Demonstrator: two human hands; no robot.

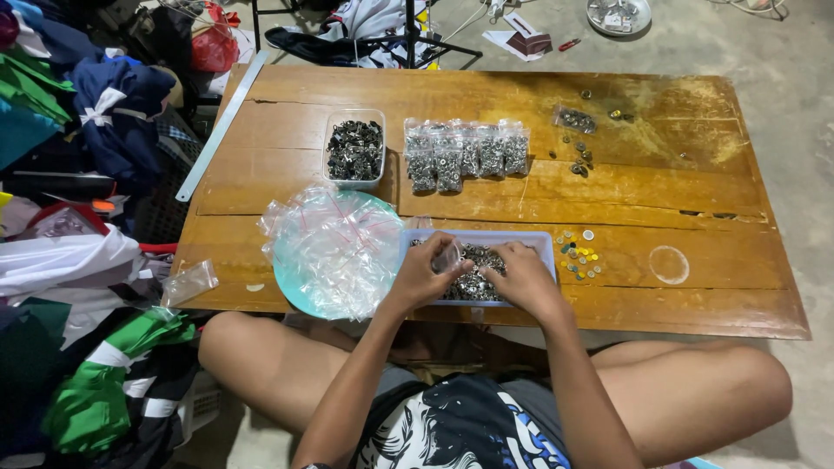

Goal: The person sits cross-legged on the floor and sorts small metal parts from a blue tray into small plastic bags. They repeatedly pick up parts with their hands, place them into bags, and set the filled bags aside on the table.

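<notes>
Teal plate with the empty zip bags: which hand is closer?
Left. The left hand holds a small clear bag over the tray, just right of the teal plate. The right hand is farther right, on the tray's metal pieces.

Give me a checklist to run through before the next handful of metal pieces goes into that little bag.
1. Small clear bag held in left hand: ok.
2. Bag mouth open: cannot tell.
3. Right hand on the metal pieces in the blue tray: ok.
4. Spare empty bags piled on the round plate beside the tray: ok.
5. Filled bags lined up apart from the tray: ok.
</notes>
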